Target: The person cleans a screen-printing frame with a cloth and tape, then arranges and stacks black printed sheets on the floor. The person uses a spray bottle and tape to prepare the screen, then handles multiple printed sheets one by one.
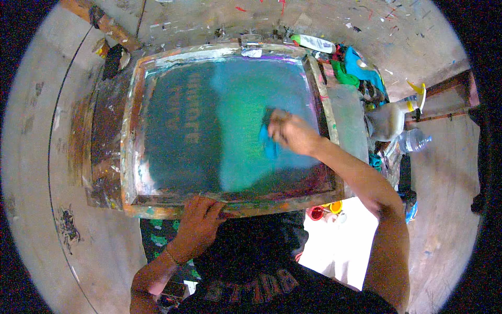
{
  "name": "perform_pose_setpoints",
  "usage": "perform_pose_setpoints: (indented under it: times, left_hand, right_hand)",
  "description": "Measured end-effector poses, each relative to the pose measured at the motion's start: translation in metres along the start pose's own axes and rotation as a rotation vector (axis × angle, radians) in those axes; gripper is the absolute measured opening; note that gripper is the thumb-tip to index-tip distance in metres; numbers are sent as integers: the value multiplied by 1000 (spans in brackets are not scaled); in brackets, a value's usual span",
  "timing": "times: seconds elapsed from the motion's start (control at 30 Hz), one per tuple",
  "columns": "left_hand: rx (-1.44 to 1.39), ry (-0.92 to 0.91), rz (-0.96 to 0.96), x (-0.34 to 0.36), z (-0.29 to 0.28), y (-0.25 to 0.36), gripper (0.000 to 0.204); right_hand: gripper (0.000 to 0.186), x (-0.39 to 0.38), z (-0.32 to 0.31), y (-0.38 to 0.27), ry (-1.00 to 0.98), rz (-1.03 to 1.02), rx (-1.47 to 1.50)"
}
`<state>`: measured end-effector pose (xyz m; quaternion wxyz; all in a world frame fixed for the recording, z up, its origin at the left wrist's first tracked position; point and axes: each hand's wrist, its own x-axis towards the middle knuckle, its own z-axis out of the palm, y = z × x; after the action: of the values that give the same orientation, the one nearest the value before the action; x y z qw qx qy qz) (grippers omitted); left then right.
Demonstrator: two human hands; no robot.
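A wooden screen-printing frame (130, 120) lies in front of me, its mesh dark on the left with faint lettering and wet green-blue across the middle and right. My right hand (288, 131) is slightly blurred by motion on the right half of the mesh, closed on a blue cloth (270, 144) pressed to it. My left hand (201, 222) grips the frame's near bar, left of centre, with its fingers curled over the edge.
Beyond the right bar are a white bottle (314, 43), coloured cloths (363, 70), a spray bottle (387, 120) and a clear plastic bottle (413, 140). Below right, small paint pots (335, 208) sit on a white surface. A metal clamp (251, 43) holds the far bar.
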<state>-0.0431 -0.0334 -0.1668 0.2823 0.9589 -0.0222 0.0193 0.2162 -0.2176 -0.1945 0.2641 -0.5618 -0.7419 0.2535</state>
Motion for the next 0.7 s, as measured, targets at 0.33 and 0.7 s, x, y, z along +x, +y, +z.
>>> perform_pose_setpoints:
  times: [0.33, 0.7]
  left_hand:
    - [56, 27, -15, 0, 4, 1, 37]
    - [49, -48, 15, 8, -6, 1, 40]
  right_hand:
    - [10, 28, -24, 31, 342, 605, -554]
    - [10, -19, -7, -106, 456, 231, 284]
